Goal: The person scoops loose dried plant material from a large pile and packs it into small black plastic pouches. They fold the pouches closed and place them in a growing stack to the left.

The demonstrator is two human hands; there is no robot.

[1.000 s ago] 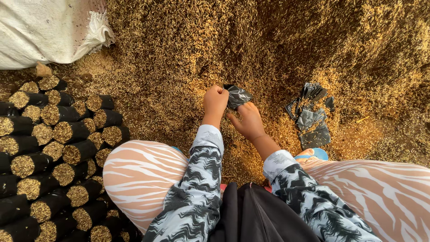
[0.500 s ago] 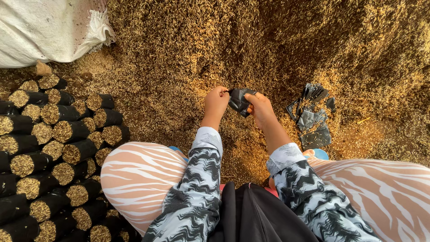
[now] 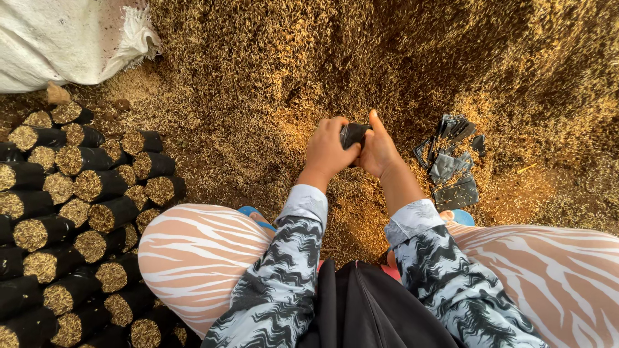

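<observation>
Black nursery bag point(image 3: 353, 134) clamped between left hand point(image 3: 327, 151) and right hand point(image 3: 379, 151), both grips tight on it. Hovering over rice husk pile point(image 3: 271, 77). Empty bags point(image 3: 451, 164) just right; filled bags point(image 3: 77, 212) stacked left.

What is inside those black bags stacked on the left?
The black bags lie in rows with their open ends up, each packed to the brim with golden husk like the heap around. Only the top shows; what lies deeper is covered by the black plastic.
</observation>
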